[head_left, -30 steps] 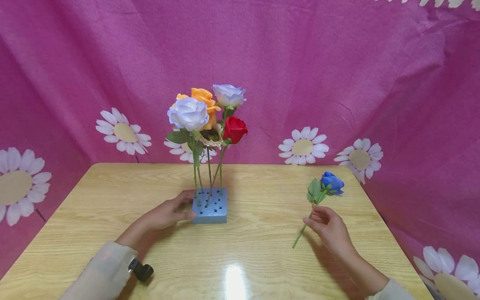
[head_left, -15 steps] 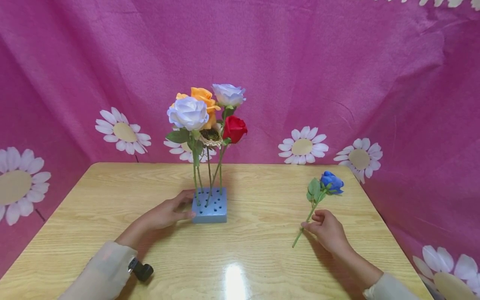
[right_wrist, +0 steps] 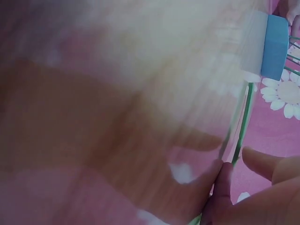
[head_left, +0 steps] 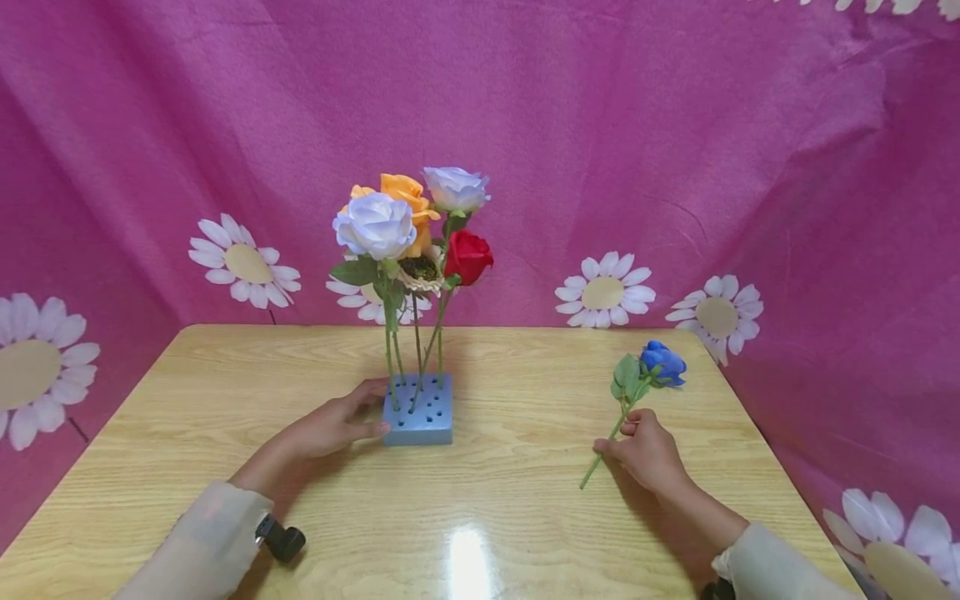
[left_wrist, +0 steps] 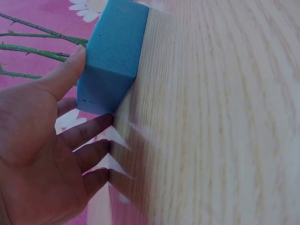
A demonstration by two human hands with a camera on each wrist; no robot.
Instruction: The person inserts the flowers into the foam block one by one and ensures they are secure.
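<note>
My left hand [head_left: 326, 431] holds the left side of a blue foam block [head_left: 418, 433] with holes in its top. In the left wrist view the thumb lies at the block's [left_wrist: 110, 51] upper edge, and the lower fingertips [left_wrist: 104, 176] rest at the table. Upright in the block stand a pale rose [head_left: 377, 225], an orange rose [head_left: 408, 196], a second pale rose [head_left: 456, 189], a red rose [head_left: 468, 257] and a beige flower with a dark centre [head_left: 422, 271]. Toward the right, my right hand [head_left: 647, 454] pinches the leafy stem of a blue rose [head_left: 663, 363] low over the table.
The wooden table [head_left: 517, 483] reaches back to a pink cloth [head_left: 562, 125] printed with white daisies. A small black device [head_left: 280, 537] sits at the left sleeve's cuff. Bare wood lies between the block and the blue rose.
My right hand has slid down the blue rose's stem toward its cut end and moved left, and the stem's lower end has shifted slightly left. The left hand and block stay put.
</note>
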